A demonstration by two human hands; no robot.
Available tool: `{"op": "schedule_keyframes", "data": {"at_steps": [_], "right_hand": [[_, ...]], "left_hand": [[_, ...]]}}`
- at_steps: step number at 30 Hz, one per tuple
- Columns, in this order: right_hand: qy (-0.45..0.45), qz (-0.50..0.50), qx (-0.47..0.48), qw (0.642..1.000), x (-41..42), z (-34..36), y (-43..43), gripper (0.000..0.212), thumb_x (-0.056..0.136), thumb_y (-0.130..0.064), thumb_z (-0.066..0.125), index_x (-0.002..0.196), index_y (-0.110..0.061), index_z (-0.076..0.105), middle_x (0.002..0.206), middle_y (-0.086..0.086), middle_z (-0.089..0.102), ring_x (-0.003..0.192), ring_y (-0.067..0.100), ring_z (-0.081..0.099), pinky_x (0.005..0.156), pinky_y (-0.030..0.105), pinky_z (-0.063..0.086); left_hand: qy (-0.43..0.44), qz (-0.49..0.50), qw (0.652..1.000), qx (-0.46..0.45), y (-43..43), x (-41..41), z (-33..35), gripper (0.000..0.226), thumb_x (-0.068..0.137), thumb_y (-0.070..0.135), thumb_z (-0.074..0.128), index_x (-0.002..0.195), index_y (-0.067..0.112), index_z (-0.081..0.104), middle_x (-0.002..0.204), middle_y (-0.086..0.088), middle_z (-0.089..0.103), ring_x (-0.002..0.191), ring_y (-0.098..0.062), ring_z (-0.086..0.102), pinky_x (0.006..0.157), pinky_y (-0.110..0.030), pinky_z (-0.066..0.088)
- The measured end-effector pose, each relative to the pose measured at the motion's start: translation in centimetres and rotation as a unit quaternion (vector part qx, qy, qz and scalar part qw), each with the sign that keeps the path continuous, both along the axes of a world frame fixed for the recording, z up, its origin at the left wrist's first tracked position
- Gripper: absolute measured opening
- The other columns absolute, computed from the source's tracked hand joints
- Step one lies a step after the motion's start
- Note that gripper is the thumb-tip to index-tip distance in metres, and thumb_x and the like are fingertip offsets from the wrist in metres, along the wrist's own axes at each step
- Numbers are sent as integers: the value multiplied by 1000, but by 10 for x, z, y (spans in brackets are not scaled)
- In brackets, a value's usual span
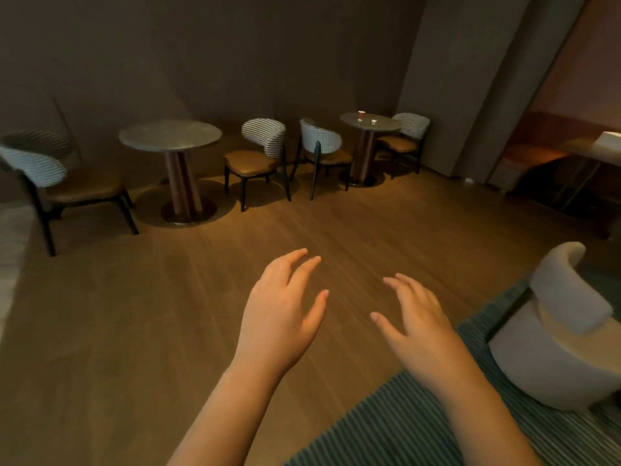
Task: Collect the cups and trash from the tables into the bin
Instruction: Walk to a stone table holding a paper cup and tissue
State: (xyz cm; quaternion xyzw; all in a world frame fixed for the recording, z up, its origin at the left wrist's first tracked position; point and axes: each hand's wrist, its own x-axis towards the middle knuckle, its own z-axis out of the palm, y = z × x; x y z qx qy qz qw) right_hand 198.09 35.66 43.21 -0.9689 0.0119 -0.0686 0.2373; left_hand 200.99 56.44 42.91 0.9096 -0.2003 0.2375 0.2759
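Far ahead, a round stone-topped table (386, 126) carries a small red-banded cup (361, 113) and two small pale scraps, one (359, 120) by the cup and one (373, 121) to its right. A second round table (170, 134) stands nearer on the left, its top bare. My left hand (280, 311) and my right hand (416, 317) hover side by side over the wooden floor, fingers straight and spread, holding nothing. Both are far from the tables. No bin is in view.
Striped-back chairs stand around the tables: one at far left (43, 169), two between the tables (258, 153) (319, 146), one behind the far table (408, 132). A white armchair (554, 327) sits on a ribbed grey rug (403, 425) at right. Another table (591, 148) shows through a doorway.
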Motion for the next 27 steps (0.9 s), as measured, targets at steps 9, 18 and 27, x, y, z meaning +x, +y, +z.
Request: {"op": "schedule_keyframes", "data": {"at_steps": [9,18,27], "right_hand": [[-86,-86,61,991,228,-29,-148,63,91,-51,46,145,-34,19,152,-14,17,139,5,11,109,28,20],[-45,-137,111,983,491,-25,-283,80,85,-60,46,148,-35,3,155,-17,-3,141,8,-2,112,36,15],[-120,-102,123,980,757,-49,-345,81,78,-64,50,143,-46,5,145,-32,6,140,6,9,99,28,18]], "left_hand": [[16,-46,992,117,-163,259,-20,66,83,57,43,142,30,29,146,2,33,133,-14,31,101,-29,29],[25,10,991,133,-260,505,1,77,82,67,31,148,31,13,155,3,13,142,-15,8,109,-34,15],[42,65,995,70,-333,740,-46,77,81,63,42,145,26,21,153,-3,13,139,-20,18,106,-36,21]]}}
